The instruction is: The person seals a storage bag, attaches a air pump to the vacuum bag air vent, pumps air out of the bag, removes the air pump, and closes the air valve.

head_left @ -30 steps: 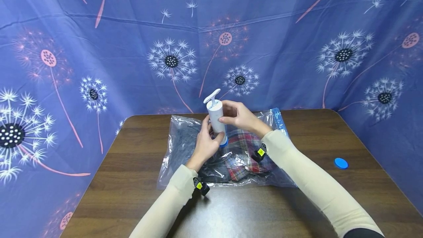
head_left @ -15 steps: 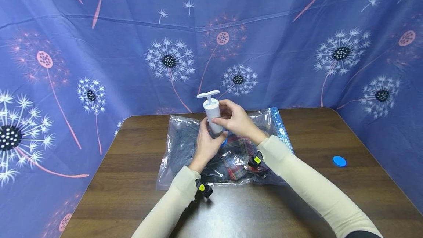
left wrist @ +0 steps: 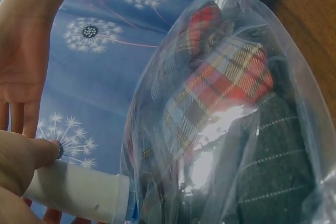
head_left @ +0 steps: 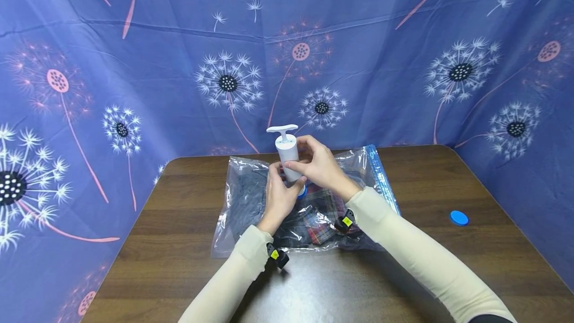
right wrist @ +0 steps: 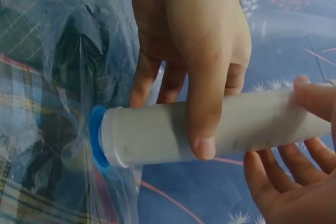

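Gripping a smooth, off-white plastic hand pump (head_left: 287,152) from both sides, the two hands are closed around its cylindrical barrel rather than spread wide. The left hand (head_left: 280,194) has its thumb laid across the lower part, while the right hand (head_left: 321,164) holds the barrel higher up between thumb and curled fingers. Above them a short stem rises to a T-shaped handle (head_left: 282,128) with a gently curved bar. The pump stands nearly upright, a little tilted, over the middle of the bag, and the rounded lip at its base meets a glossy blue ring (right wrist: 96,136) set in the film. Beneath lies a clear plastic storage bag (head_left: 222,234), crinkled and shiny, with a ribbed blue zip strip (head_left: 383,181) along its right end. Inside it are soft folded fabrics: a plaid cloth (left wrist: 215,85) in red, grey-blue, black and yellow, and a dark pinstriped cloth (left wrist: 275,156) with broken pale lines. A flat blue disc-shaped cap (head_left: 459,218) rests on the wood-grained table (head_left: 175,243), well apart from the bag on the right. Behind hangs a creased blue curtain (head_left: 170,64) printed with white and pink dandelions.
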Demonstrator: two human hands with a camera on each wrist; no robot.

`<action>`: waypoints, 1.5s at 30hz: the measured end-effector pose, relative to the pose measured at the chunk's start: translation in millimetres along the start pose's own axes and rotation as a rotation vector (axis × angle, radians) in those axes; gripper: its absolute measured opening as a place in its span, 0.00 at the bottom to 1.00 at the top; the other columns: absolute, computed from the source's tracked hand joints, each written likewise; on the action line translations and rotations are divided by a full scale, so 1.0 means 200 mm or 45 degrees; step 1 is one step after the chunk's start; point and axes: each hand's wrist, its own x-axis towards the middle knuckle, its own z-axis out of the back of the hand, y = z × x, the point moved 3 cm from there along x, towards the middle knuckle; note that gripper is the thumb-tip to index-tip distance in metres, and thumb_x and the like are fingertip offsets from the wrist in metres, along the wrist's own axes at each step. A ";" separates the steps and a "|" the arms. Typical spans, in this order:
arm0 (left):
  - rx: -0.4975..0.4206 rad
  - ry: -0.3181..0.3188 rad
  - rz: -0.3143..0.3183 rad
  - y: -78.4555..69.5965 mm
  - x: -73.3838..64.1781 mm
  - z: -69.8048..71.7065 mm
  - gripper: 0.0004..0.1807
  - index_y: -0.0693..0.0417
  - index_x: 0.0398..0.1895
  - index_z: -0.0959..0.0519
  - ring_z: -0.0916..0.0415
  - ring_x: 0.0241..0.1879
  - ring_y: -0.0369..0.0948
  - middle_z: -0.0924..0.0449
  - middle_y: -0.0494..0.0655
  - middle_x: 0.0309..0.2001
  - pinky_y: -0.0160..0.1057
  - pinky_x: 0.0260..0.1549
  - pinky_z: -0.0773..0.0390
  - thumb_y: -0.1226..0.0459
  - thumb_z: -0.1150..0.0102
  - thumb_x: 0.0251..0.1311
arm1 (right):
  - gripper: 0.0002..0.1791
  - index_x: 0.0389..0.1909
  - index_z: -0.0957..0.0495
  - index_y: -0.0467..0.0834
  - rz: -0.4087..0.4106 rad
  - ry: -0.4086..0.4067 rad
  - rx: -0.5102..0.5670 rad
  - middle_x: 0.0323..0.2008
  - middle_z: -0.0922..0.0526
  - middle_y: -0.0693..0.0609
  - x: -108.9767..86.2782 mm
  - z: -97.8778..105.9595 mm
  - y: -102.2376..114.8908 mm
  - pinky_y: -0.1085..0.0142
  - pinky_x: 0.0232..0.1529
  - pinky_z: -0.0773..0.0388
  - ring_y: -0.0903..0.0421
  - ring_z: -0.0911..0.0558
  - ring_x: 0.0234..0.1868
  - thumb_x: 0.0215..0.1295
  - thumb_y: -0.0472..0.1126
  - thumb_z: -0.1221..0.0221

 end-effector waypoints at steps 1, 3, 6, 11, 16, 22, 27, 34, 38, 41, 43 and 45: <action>-0.001 0.006 -0.007 0.00 0.00 0.00 0.37 0.56 0.65 0.36 0.22 0.51 0.51 0.26 0.56 0.56 0.47 0.48 0.20 0.56 0.26 0.58 | 0.31 0.64 0.27 0.41 0.007 0.011 0.002 0.58 0.19 0.43 0.00 0.00 0.00 0.52 0.53 0.15 0.45 0.14 0.52 0.63 0.40 0.27; -0.020 0.024 -0.020 0.01 0.01 0.00 0.36 0.56 0.65 0.36 0.22 0.51 0.50 0.26 0.56 0.55 0.46 0.48 0.19 0.57 0.27 0.59 | 0.31 0.66 0.28 0.40 0.017 0.043 0.009 0.59 0.19 0.42 0.01 0.01 0.00 0.52 0.55 0.15 0.44 0.15 0.54 0.64 0.40 0.28; -0.063 0.049 -0.034 0.02 0.02 0.01 0.36 0.57 0.66 0.36 0.21 0.51 0.51 0.26 0.57 0.56 0.47 0.49 0.17 0.58 0.27 0.60 | 0.34 0.70 0.31 0.39 0.034 0.120 0.015 0.61 0.21 0.41 0.02 0.02 0.00 0.50 0.60 0.18 0.44 0.17 0.58 0.66 0.39 0.30; -0.116 0.091 -0.036 0.05 0.04 0.02 0.36 0.56 0.68 0.36 0.20 0.54 0.52 0.26 0.57 0.58 0.48 0.51 0.15 0.59 0.28 0.62 | 0.37 0.74 0.36 0.38 0.071 0.248 0.052 0.63 0.22 0.39 0.05 0.03 -0.01 0.47 0.65 0.22 0.42 0.20 0.62 0.67 0.38 0.32; -0.153 0.137 -0.041 0.05 0.04 0.03 0.36 0.55 0.69 0.37 0.21 0.56 0.53 0.26 0.56 0.61 0.49 0.53 0.16 0.59 0.29 0.62 | 0.39 0.77 0.40 0.39 0.062 0.358 0.151 0.66 0.25 0.37 0.09 0.05 -0.03 0.48 0.70 0.26 0.40 0.24 0.68 0.68 0.35 0.34; -0.164 0.191 -0.033 0.04 0.04 0.03 0.36 0.55 0.71 0.37 0.21 0.59 0.53 0.27 0.56 0.63 0.49 0.55 0.16 0.60 0.31 0.63 | 0.38 0.78 0.40 0.42 0.030 0.471 0.245 0.70 0.27 0.39 0.11 0.06 -0.04 0.46 0.73 0.31 0.41 0.27 0.71 0.69 0.35 0.36; -0.129 0.235 -0.040 0.04 0.04 0.03 0.36 0.54 0.72 0.39 0.22 0.61 0.53 0.28 0.57 0.65 0.49 0.56 0.16 0.60 0.33 0.65 | 0.37 0.78 0.40 0.39 0.051 0.482 0.256 0.68 0.26 0.35 0.11 0.06 -0.04 0.44 0.70 0.28 0.38 0.25 0.69 0.70 0.34 0.38; -0.099 0.235 -0.050 0.04 0.04 0.02 0.35 0.54 0.72 0.37 0.22 0.62 0.53 0.27 0.57 0.65 0.50 0.57 0.17 0.60 0.34 0.65 | 0.34 0.74 0.35 0.38 0.067 0.429 0.198 0.63 0.21 0.36 0.10 0.06 -0.04 0.47 0.66 0.22 0.40 0.21 0.65 0.70 0.33 0.36; -0.077 0.220 -0.073 0.03 0.03 0.03 0.35 0.54 0.72 0.36 0.22 0.61 0.53 0.27 0.56 0.65 0.51 0.57 0.17 0.59 0.34 0.64 | 0.32 0.71 0.31 0.39 0.067 0.362 0.160 0.60 0.19 0.39 0.09 0.07 -0.05 0.48 0.64 0.21 0.42 0.19 0.62 0.68 0.35 0.33; -0.076 0.208 -0.076 0.03 0.03 0.03 0.35 0.54 0.71 0.35 0.22 0.61 0.52 0.27 0.56 0.64 0.52 0.57 0.17 0.59 0.33 0.63 | 0.31 0.68 0.29 0.40 0.065 0.305 0.138 0.58 0.17 0.40 0.08 0.07 -0.05 0.49 0.63 0.20 0.43 0.17 0.60 0.66 0.36 0.31; -0.082 0.198 -0.078 0.03 0.03 0.04 0.35 0.54 0.71 0.34 0.22 0.60 0.53 0.26 0.57 0.63 0.52 0.57 0.17 0.59 0.32 0.62 | 0.30 0.67 0.28 0.40 0.066 0.268 0.135 0.57 0.17 0.40 0.07 0.06 -0.04 0.49 0.63 0.20 0.43 0.17 0.59 0.65 0.36 0.30; -0.090 0.195 -0.081 0.04 0.03 0.05 0.35 0.54 0.70 0.34 0.22 0.60 0.53 0.26 0.57 0.63 0.52 0.57 0.17 0.58 0.32 0.62 | 0.30 0.66 0.28 0.40 0.064 0.230 0.119 0.56 0.17 0.40 0.06 0.05 -0.03 0.50 0.62 0.19 0.44 0.16 0.57 0.64 0.36 0.30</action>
